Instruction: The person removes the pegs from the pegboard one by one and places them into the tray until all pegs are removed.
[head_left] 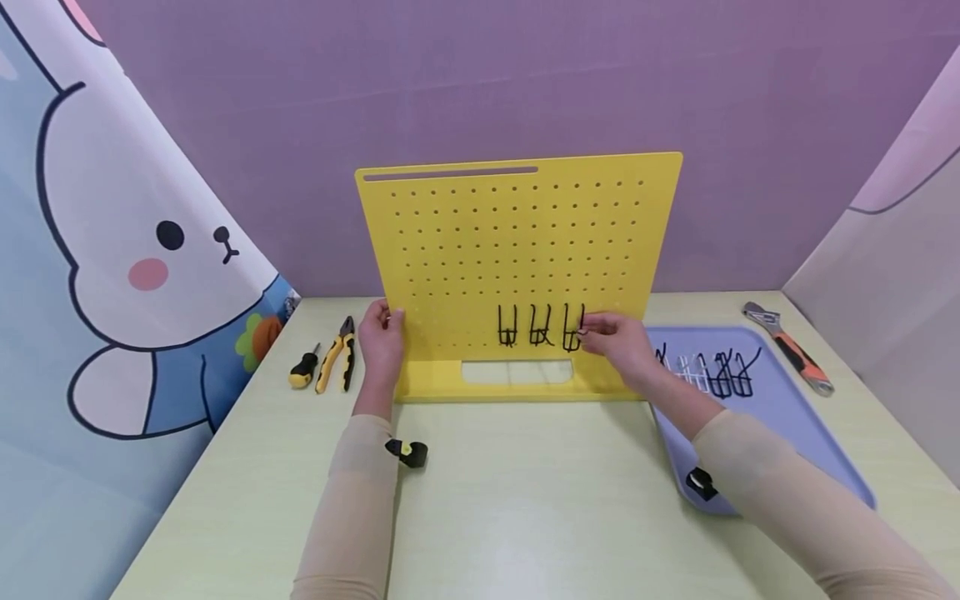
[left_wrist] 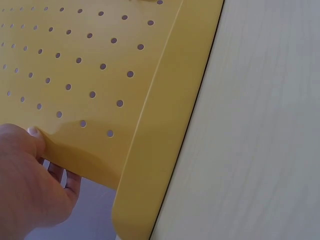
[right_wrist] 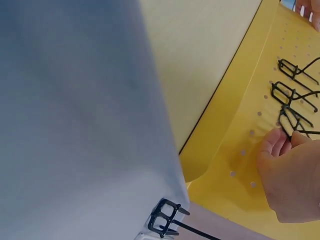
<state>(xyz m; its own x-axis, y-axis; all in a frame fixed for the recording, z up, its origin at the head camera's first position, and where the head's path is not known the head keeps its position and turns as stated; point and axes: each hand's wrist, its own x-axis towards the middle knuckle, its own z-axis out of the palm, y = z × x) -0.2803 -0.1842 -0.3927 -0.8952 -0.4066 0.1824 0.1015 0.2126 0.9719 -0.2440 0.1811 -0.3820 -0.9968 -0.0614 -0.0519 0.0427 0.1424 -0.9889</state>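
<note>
A yellow pegboard (head_left: pixel 480 250) stands upright on the table. My left hand (head_left: pixel 382 342) grips its left edge, with the thumb on the front and fingers behind, as the left wrist view also shows (left_wrist: pixel 35 175). Low on the board are two black wire hooks, the left one (head_left: pixel 507 327) and the middle one (head_left: pixel 540 327). My right hand (head_left: pixel 618 342) pinches a third black wire hook (head_left: pixel 572 337) against the board, to the right of those two. In the right wrist view the fingers partly cover this hook (right_wrist: pixel 287 120); whether its pegs sit in the holes is hidden.
At the right, a lavender tray (head_left: pixel 780 450) holds several black and white wire hooks (head_left: pixel 720 375). An adjustable wrench (head_left: pixel 791 350) lies beyond it. Pliers (head_left: pixel 336 354) and a short screwdriver (head_left: pixel 303 368) lie left of the board. A purple wall (head_left: pixel 480 83) rises behind.
</note>
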